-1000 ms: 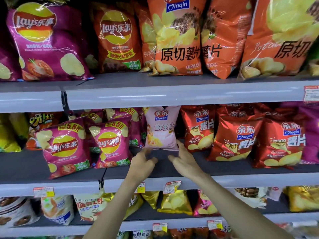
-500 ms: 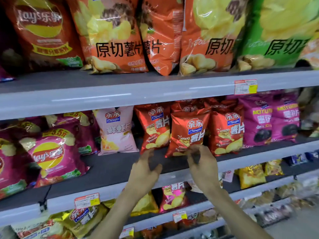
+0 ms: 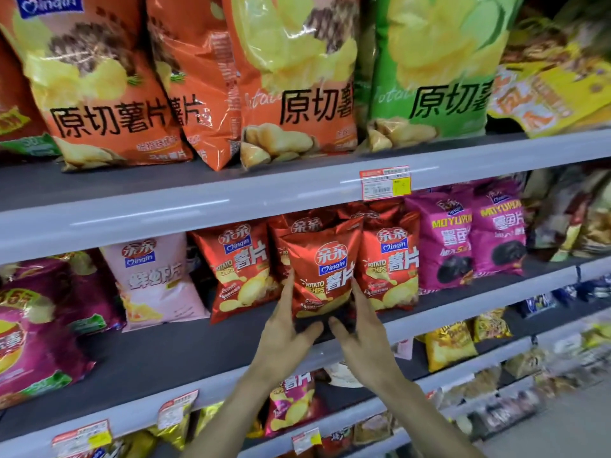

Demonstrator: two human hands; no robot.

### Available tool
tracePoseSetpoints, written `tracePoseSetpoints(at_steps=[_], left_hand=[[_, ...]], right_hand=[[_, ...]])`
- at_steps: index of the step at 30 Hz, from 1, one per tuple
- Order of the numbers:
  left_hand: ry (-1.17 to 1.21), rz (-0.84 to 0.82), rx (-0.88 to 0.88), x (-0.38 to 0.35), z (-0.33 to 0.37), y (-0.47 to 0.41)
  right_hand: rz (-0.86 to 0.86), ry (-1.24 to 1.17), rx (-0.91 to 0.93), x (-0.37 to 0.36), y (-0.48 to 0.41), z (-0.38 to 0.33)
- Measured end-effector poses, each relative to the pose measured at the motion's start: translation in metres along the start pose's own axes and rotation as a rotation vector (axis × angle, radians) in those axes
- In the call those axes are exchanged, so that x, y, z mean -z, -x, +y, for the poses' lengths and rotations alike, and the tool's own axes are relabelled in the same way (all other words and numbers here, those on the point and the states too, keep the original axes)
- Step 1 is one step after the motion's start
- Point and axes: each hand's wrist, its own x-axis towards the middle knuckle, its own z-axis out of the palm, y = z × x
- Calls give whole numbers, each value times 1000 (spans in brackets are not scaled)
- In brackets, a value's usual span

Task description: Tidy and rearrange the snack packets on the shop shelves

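Left hand [image 3: 283, 337], right hand [image 3: 367, 340]: each grip closed on side of red "Qinqin POTATO CHIPS" packet [image 3: 322, 269], thumbs beneath, at middle shelf [image 3: 148, 355].

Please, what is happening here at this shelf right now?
A person is tidying snack packets in a shop. The left hand and the right hand hold one red potato chips packet by its two sides, at the middle shelf. Other red packets stand beside it, a pink packet to the left, purple packets to the right.
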Motion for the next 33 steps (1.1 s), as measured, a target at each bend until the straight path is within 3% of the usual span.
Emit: tracePoseSetpoints(at_steps=[10, 14, 20, 27, 33], left_hand=[[-266, 30, 4, 13, -11, 4], [-377, 25, -71, 25, -2, 19], [-508, -45, -78, 24, 10, 33], [-207, 44, 64, 9, 7, -17], [41, 51, 117, -14, -6, -54]], right_hand=[[-84, 136, -28, 19, -2, -7], [-114, 224, -9, 28, 5, -17], [-46, 405, -28, 37, 31, -23], [-18, 331, -83, 48, 31, -13], [387, 352, -117, 58, -9, 10]])
